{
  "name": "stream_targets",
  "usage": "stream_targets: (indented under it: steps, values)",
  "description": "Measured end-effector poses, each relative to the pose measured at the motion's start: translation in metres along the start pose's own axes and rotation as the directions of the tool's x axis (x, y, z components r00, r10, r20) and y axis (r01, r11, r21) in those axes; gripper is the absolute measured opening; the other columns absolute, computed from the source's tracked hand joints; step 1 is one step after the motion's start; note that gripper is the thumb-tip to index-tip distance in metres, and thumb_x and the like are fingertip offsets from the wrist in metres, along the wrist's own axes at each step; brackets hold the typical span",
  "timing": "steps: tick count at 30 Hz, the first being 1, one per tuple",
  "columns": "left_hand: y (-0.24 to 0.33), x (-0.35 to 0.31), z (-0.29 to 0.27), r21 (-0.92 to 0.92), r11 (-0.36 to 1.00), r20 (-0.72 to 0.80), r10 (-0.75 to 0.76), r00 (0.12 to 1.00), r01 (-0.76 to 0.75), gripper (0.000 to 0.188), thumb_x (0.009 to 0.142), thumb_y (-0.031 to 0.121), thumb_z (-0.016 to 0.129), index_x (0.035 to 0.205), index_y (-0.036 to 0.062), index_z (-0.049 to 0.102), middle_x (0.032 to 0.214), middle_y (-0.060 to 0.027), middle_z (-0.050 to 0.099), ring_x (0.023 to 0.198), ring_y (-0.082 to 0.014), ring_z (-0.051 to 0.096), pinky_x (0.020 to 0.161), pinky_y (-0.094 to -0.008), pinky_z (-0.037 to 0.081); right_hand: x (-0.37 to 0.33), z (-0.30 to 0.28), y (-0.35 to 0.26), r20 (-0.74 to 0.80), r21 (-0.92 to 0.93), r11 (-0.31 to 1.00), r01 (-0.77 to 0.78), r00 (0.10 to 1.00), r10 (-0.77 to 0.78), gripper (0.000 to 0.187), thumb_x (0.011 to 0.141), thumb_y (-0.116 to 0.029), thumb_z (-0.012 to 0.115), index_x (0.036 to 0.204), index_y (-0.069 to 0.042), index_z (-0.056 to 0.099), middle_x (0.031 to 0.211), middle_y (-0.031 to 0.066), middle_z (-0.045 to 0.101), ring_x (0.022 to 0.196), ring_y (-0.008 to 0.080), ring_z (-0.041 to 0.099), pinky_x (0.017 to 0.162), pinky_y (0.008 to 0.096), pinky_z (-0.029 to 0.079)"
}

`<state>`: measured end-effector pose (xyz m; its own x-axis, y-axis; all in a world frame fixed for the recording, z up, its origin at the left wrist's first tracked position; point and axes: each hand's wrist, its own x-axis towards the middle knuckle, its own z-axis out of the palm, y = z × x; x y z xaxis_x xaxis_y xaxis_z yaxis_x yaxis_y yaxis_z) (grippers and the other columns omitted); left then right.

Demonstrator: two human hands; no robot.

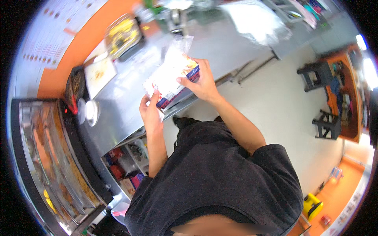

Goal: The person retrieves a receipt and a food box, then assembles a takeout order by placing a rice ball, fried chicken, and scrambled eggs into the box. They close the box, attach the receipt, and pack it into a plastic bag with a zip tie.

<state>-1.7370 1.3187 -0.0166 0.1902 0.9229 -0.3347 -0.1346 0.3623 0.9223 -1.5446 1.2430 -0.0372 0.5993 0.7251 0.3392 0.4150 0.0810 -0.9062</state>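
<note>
Between my two hands is a glossy printed package (pixel 169 78), white with dark blue, red and yellow-orange parts, washed out by glare. Clear plastic (pixel 182 42) sticks up at its far end. My left hand (pixel 151 113) grips the near left end, thumb on top. With thumb on its face and fingers along the far side, my right hand (pixel 203 84) holds the right edge. The package is tilted, above the front edge of a steel counter (pixel 124 98). Its contents cannot be made out.
On the counter are a tray of yellow food pieces (pixel 123 36), a stained white board (pixel 99 75), a round white lid or container (pixel 91 111) and a white plastic bag (pixel 258 21). A glass-fronted display case (pixel 59 161) stands left. Black stools (pixel 327 125) stand right.
</note>
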Motion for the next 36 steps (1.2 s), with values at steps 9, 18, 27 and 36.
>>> stream_targets:
  steps: [9, 18, 27, 36]
  values:
    - [-0.046, -0.121, 0.234, 0.246, 0.937, 0.385, -0.330, 0.862, 0.249, 0.027, 0.098, 0.016, 0.068, 0.118, 0.0006, 0.061, 0.103, -0.0098, 0.069, 0.085, -0.0166, 0.069, 0.070, -0.0301, 0.055, -0.059, -0.287, 0.019, -0.291, -0.284, 0.958, -0.030, 0.955, -0.056, 0.115, 0.056, -0.039, 0.098, 0.147, 0.000, 0.040, 0.139, 0.0259, 0.043, 0.132, 0.0443, 0.040, 0.113, 0.0501, 0.037]
    - [-0.172, -0.142, 0.496, 0.569, 0.807, 0.610, -0.542, 0.578, 0.156, 0.021, 0.097, 0.016, 0.070, 0.115, 0.0075, 0.061, 0.097, -0.0027, 0.067, 0.073, -0.0088, 0.063, 0.054, -0.0242, 0.048, -0.093, -0.536, 0.126, -0.518, -0.092, 0.948, -0.305, 0.827, 0.216, 0.088, 0.071, -0.010, 0.093, 0.146, -0.006, 0.047, 0.144, 0.0161, 0.041, 0.129, 0.0278, 0.053, 0.097, 0.0377, 0.058]
    - [-0.287, -0.291, 0.794, 0.676, 0.717, 0.733, -0.679, -0.051, 0.171, 0.049, 0.100, 0.018, 0.068, 0.142, 0.0121, 0.043, 0.104, -0.0036, 0.069, 0.077, -0.0071, 0.062, 0.054, -0.0223, 0.042, -0.159, -0.767, 0.128, -0.924, -0.073, 0.892, -0.446, 0.367, 0.108, 0.077, 0.072, 0.002, 0.089, 0.139, -0.005, 0.051, 0.146, 0.0141, 0.038, 0.129, 0.0258, 0.054, 0.092, 0.0358, 0.064]
    - [-0.432, -0.418, 1.018, 0.836, 0.548, 0.527, -0.801, -0.285, 0.007, 0.060, 0.098, 0.015, 0.069, 0.149, 0.0171, 0.038, 0.112, -0.0087, 0.069, 0.082, -0.0117, 0.064, 0.065, -0.0270, 0.050, -0.220, -0.953, 0.236, -0.974, 0.202, 0.979, -0.042, -0.112, 0.196, 0.042, 0.093, -0.006, 0.073, 0.132, -0.001, 0.059, 0.145, 0.0141, 0.044, 0.129, 0.0259, 0.054, 0.089, 0.0370, 0.064]
